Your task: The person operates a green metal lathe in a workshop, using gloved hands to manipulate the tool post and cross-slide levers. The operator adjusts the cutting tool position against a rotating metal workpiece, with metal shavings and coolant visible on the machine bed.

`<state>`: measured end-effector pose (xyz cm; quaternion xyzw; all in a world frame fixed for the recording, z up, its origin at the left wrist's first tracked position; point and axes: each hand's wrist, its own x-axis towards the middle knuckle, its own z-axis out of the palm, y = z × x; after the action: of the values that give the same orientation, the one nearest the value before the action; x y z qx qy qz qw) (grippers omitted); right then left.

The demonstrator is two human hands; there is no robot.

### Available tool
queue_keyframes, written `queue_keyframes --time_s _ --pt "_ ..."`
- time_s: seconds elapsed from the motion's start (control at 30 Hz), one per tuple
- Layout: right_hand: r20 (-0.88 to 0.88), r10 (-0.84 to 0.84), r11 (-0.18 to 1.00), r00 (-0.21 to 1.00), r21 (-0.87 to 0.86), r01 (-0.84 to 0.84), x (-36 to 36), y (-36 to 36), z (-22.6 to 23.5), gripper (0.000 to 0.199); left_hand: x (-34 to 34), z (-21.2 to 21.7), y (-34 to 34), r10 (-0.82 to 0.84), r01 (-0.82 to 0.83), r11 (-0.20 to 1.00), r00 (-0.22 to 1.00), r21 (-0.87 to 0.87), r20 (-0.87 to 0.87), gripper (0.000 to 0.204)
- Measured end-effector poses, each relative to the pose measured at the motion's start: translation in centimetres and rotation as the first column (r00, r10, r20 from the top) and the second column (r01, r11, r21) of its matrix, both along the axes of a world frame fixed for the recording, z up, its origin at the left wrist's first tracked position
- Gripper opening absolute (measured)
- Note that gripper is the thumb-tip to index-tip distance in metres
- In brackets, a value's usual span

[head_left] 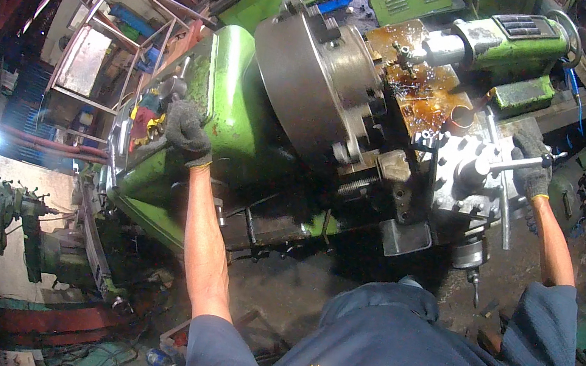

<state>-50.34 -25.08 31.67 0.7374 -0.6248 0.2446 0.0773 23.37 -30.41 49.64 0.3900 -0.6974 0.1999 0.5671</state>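
A large green lathe stands before me, its heavy steel chuck [309,78] in the middle. My left hand [188,132], in a grey work glove, is curled at the left end of the green headstock [231,81]. Beside its fingers is a metal lever with a rounded knob [172,89]; what the fingers hold is hidden. My right hand [532,156], gloved too, is at the tool post [470,165]. A long metal handle [514,163] crosses over this glove. The fingers look bent beneath it, and what they grip cannot be made out.
Oily metal chips cover a brown tray [430,90] behind the tool post. The green tailstock [518,42] is at the far right. Red and yellow cloth [146,118] lies by the left hand. A drill chuck [469,255] points toward me. Another green machine [32,234] stands lower left.
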Motion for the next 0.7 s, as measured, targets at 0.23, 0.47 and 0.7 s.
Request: queue_keyframes --time_s 0.23,0.47,0.7 --pt "0.032 0.016 0.999 0.999 0.037 -0.018 0.7 0.2 1.0 0.028 0.1 -0.1 0.0 -0.039 0.039 0.999 0.999 0.006 -0.016 0.037" --pt "0.005 -0.037 0.997 0.999 0.071 0.036 1.0 0.4 1.1 0.033 0.3 0.4 0.6 0.022 -0.025 0.999 0.995 0.031 0.096 0.020" --pt "0.000 -0.012 0.998 1.000 0.055 0.012 0.1 0.1 -0.1 0.031 0.9 -0.2 0.0 0.077 -0.078 0.997 0.988 -0.001 0.133 0.032"
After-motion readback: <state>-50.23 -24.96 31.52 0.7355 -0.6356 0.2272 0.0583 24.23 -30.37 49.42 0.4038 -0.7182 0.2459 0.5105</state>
